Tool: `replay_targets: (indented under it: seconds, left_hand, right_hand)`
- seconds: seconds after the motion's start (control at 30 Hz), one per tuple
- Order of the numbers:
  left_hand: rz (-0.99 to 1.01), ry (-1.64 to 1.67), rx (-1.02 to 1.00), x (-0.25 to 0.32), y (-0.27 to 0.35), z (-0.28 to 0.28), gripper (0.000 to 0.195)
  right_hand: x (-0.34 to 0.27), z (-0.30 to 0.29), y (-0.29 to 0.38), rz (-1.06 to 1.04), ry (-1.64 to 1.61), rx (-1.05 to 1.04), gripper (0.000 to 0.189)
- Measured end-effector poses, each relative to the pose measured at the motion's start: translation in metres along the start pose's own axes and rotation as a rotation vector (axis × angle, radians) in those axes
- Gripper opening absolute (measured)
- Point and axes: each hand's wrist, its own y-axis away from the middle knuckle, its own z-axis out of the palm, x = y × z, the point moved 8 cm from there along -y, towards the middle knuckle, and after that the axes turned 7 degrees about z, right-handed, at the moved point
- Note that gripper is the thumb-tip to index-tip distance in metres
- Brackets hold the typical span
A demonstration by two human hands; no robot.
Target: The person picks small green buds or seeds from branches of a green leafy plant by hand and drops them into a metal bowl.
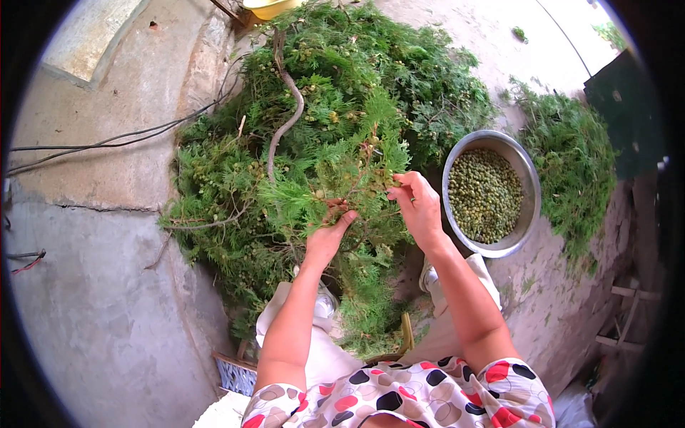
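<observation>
A leafy conifer branch point(369, 155), likely arborvitae with small seed cones, is held up in front of me. My left hand point(333, 227) grips its lower stem, the fingers partly hidden by foliage. With thumb and fingertips, my right hand point(416, 200) pinches at a cluster of green cones point(379, 179) on the branch's right side. Just right of that hand stands a round metal basin point(527, 224), holding many small green cones point(484, 195). A large heap of cut conifer branches point(332, 80) lies beneath and beyond both hands.
A second pile of green sprigs point(572, 160) lies right of the basin. Dark cables point(134, 134) cross a concrete ledge point(107, 224) on the left. A bare curved stem point(289, 107) rises from the heap. A yellow basin point(270, 8) shows at the top edge.
</observation>
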Motion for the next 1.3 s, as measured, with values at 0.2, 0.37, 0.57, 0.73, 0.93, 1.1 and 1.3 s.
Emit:
replay_targets:
  seconds: [0.2, 0.37, 0.57, 0.73, 0.93, 1.1, 1.3]
  left_hand:
    - [-0.016, -0.08, -0.021, -0.01, -0.005, -0.002, 0.057]
    - [-0.028, -0.08, -0.047, -0.018, -0.006, 0.001, 0.055]
    - [-0.113, -0.019, 0.03, -0.019, -0.01, -0.016, 0.051]
    - [-0.103, 0.03, 0.083, -0.031, -0.011, -0.031, 0.047]
    - [0.002, 0.27, -0.004, -0.02, -0.011, -0.02, 0.05]
    - [0.082, 0.257, -0.132, -0.003, -0.008, 0.0, 0.056]
    - [0.143, 0.31, -0.193, 0.002, -0.003, 0.011, 0.06]
  right_hand:
    - [-0.01, 0.004, 0.003, -0.065, 0.067, -0.009, 0.018]
    - [0.002, 0.007, 0.006, 0.026, -0.093, -0.015, 0.018]
    - [-0.008, -0.025, -0.009, 0.079, -0.395, 0.086, 0.013]
    - [0.033, -0.073, -0.023, 0.335, -0.699, 0.277, 0.035]
    - [0.113, -0.122, -0.031, 0.425, -1.561, 0.406, 0.056]
    - [0.107, -0.064, -0.026, 0.68, -1.165, 0.133, 0.026]
    - [0.051, 0.045, 0.012, 0.427, 0.201, -0.476, 0.019]
